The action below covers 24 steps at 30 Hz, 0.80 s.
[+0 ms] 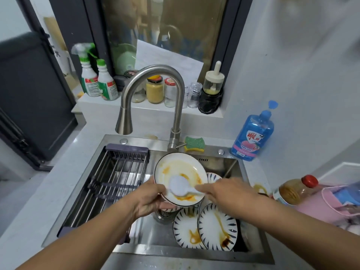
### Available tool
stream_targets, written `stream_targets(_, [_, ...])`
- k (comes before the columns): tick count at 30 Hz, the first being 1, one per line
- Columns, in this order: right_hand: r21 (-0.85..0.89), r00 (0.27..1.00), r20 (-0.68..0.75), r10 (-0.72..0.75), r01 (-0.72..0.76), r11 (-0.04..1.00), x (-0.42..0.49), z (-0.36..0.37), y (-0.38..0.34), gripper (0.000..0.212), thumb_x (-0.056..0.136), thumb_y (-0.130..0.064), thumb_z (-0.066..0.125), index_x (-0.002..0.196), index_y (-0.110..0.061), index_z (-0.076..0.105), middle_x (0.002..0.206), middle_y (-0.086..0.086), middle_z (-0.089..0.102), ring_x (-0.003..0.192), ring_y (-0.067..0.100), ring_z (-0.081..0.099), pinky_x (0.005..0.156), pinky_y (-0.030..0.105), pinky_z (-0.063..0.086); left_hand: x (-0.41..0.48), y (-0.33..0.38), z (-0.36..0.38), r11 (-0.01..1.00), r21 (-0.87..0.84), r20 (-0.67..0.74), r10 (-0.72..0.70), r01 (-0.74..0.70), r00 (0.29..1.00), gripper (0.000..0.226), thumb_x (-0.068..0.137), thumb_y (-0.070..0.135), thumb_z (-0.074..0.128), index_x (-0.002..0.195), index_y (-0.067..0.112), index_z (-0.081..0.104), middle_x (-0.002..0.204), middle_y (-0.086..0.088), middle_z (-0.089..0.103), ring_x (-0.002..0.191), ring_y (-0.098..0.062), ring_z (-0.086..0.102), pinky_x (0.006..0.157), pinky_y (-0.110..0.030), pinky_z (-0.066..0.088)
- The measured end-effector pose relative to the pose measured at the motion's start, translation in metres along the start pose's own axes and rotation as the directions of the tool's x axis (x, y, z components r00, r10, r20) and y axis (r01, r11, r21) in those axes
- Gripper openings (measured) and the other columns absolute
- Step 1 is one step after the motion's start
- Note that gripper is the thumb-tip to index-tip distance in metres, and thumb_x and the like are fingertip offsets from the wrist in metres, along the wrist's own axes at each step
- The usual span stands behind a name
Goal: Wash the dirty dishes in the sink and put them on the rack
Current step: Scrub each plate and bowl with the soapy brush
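Hands (187, 193) hold plate (180, 177) above sink (155, 248) (rack (109, 182) leftward).

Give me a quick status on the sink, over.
Left hand holds stained plate over sink; right hand grips white brush on it. Faucet off. Striped plates wait dirty; rack holds nothing.

4 plates (180, 177), 2 spray bottles (88, 78)
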State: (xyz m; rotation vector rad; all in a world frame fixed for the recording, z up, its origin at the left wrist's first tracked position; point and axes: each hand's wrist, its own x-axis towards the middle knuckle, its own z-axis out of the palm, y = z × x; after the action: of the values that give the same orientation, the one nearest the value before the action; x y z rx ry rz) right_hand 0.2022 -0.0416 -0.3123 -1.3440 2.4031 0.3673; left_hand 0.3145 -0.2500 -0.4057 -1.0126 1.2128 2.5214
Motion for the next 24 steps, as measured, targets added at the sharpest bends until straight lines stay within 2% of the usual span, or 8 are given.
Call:
stream_targets(4, [0.008, 0.986, -0.019, 0.166, -0.166, 0.986, -0.002, 0.003, 0.023, 0.048, 0.107, -0.029, 0.037, 0.148, -0.054, 0.035, 0.122, 0.003, 0.063, 0.106, 0.028, 0.064, 0.081, 0.040, 0.053, -0.012, 0.002, -0.005, 0.999, 0.039, 0.015, 0.030, -0.030, 0.999, 0.056, 0.090, -0.022, 0.038, 0.134, 0.012, 0.047, 0.129, -0.024, 0.062, 0.096, -0.046, 0.072, 0.058, -0.059, 0.061])
stream_targets(9, [0.144, 0.998, -0.065, 0.025, -0.015, 0.990, -0.001, -0.007, -0.013, 0.041, 0.109, -0.041, 0.032, 0.148, -0.052, 0.038, 0.130, 0.003, 0.063, 0.114, 0.030, 0.061, 0.085, 0.039, 0.052, -0.014, -0.007, 0.002, 0.999, 0.043, 0.052, 0.010, -0.012, 0.999, 0.064, 0.087, -0.025, 0.036, 0.136, 0.015, 0.047, 0.130, -0.028, 0.060, 0.102, -0.052, 0.069, 0.069, -0.070, 0.056])
stream_targets(11, [0.123, 0.999, -0.043, -0.012, 0.017, 0.992, -0.010, 0.001, -0.017, 0.042, 0.109, -0.040, 0.032, 0.149, -0.054, 0.035, 0.128, 0.003, 0.063, 0.110, 0.030, 0.062, 0.081, 0.038, 0.050, -0.015, -0.009, 0.001, 1.000, 0.022, 0.049, 0.019, -0.020, 0.999, 0.066, 0.085, -0.027, 0.034, 0.135, 0.015, 0.048, 0.131, -0.029, 0.058, 0.104, -0.054, 0.067, 0.069, -0.071, 0.055])
stream_targets(15, [0.084, 0.984, -0.068, 0.164, -0.158, 0.984, -0.017, 0.001, 0.022, 0.046, 0.106, -0.027, 0.039, 0.140, -0.058, 0.036, 0.111, -0.001, 0.068, 0.092, 0.026, 0.066, 0.076, 0.042, 0.057, -0.019, -0.011, 0.000, 0.999, -0.015, 0.031, 0.043, -0.042, 0.999, 0.063, 0.088, -0.024, 0.033, 0.134, 0.017, 0.047, 0.131, -0.022, 0.058, 0.108, -0.051, 0.065, 0.068, -0.067, 0.058])
stream_targets(18, [0.125, 0.975, -0.109, 0.191, -0.178, 0.976, -0.007, -0.005, 0.028, 0.045, 0.104, -0.022, 0.041, 0.135, -0.054, 0.041, 0.110, 0.002, 0.067, 0.093, 0.028, 0.066, 0.078, 0.045, 0.058, -0.016, -0.012, 0.004, 0.998, 0.043, 0.034, 0.047, -0.048, 0.998, 0.060, 0.089, -0.020, 0.039, 0.136, 0.016, 0.046, 0.133, -0.022, 0.060, 0.109, -0.050, 0.066, 0.081, -0.074, 0.053])
stream_targets(20, [0.166, 0.980, -0.123, 0.154, -0.133, 0.977, 0.003, -0.009, 0.018, 0.048, 0.106, -0.022, 0.038, 0.142, -0.054, 0.038, 0.120, 0.005, 0.065, 0.102, 0.031, 0.065, 0.081, 0.043, 0.056, -0.017, -0.015, 0.013, 0.999, 0.020, 0.051, 0.034, -0.035, 0.998, 0.050, 0.096, -0.009, 0.050, 0.140, 0.013, 0.045, 0.132, -0.023, 0.063, 0.109, -0.049, 0.067, 0.088, -0.075, 0.049])
stream_targets(22, [0.183, 0.985, -0.131, 0.113, -0.088, 0.979, 0.008, -0.011, 0.005, 0.049, 0.108, -0.026, 0.033, 0.147, -0.055, 0.034, 0.123, 0.007, 0.063, 0.103, 0.031, 0.062, 0.079, 0.040, 0.053, -0.019, -0.017, 0.021, 0.997, -0.077, 0.088, 0.031, -0.025, 0.996, 0.041, 0.104, 0.021, 0.053, 0.143, 0.010, 0.047, 0.131, -0.023, 0.066, 0.113, -0.046, 0.067, 0.087, -0.071, 0.051])
stream_targets(24, [0.204, 0.988, -0.132, 0.082, -0.054, 0.978, 0.008, -0.011, -0.003, 0.045, 0.110, -0.031, 0.031, 0.148, -0.054, 0.035, 0.122, 0.005, 0.063, 0.100, 0.029, 0.061, 0.074, 0.038, 0.049, -0.022, -0.017, 0.025, 0.984, -0.175, 0.133, 0.060, -0.036, 0.989, 0.056, 0.103, 0.048, 0.044, 0.141, 0.008, 0.052, 0.132, -0.023, 0.065, 0.118, -0.044, 0.064, 0.090, -0.068, 0.051])
